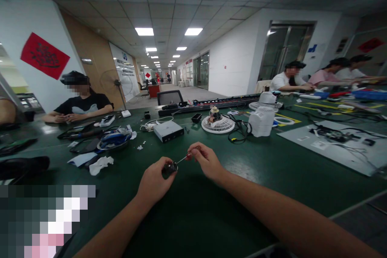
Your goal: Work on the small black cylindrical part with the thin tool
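Note:
My left hand [155, 179] is closed around a small dark cylindrical part [169, 168], its open-looking end turned toward my right hand. I cannot make out what kind of part it is. Between thumb and fingers, my right hand [208, 162] grips a screwdriver [184, 158] with a red handle and a thin metal shaft. The shaft's tip meets the end of the dark part, or lies right beside it. Both hands are held above the green table [181, 217]. Beyond them lies a silver optical disc drive [168, 130].
Behind my hands are a white fan base [217, 124] with an exposed motor, a white housing [260, 123], black cables [240, 131] and a small black box [196, 118]. Crumpled tissue [101, 165] lies left; a grey panel [320, 153] lies right. Several people sit around the table.

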{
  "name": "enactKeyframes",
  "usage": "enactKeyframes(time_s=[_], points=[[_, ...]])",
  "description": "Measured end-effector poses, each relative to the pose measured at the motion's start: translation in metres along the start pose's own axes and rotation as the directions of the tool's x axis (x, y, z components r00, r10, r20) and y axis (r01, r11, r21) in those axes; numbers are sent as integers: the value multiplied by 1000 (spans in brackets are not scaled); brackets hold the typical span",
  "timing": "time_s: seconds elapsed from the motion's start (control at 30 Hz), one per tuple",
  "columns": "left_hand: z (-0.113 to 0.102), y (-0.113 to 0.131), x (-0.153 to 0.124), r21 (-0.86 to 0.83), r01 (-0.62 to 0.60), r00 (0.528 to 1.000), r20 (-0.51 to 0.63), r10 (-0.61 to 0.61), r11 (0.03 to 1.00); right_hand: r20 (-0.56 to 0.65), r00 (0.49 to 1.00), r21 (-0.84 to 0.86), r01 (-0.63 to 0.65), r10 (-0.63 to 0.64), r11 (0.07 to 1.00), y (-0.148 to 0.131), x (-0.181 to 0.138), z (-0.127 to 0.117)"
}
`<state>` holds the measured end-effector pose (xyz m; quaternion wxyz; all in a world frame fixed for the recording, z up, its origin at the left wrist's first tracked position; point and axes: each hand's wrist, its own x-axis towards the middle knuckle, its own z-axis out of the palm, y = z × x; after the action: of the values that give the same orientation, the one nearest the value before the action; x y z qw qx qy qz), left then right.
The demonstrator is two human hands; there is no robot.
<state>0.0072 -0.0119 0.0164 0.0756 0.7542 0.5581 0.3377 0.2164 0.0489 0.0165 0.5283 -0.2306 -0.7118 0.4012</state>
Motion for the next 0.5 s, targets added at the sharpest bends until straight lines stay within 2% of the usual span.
enactKeyframes(time_s=[0.1, 0.23, 0.33, 0.43, 0.5], points=[[-2, 2, 0, 5, 19, 1000, 2, -19, 1000, -24, 998, -8, -55, 55, 998, 0, 2, 2], [0, 3, 0, 11, 26, 999, 26, -26, 1000, 5, 999, -98, -32, 32, 995, -3, 1, 0], [2, 1, 1, 41, 41, 998, 39, -43, 998, 13, 999, -269, 54, -52, 962, -8, -1, -4], [2, -1, 2, 55, 66, 997, 35, -68, 996, -39, 976, -378, 183, -214, 908, -16, -3, -6], [2, -2, 2, 67, 85, 996, 24, -87, 994, 23, 968, -423, 235, -249, 875, -21, -3, -7]])
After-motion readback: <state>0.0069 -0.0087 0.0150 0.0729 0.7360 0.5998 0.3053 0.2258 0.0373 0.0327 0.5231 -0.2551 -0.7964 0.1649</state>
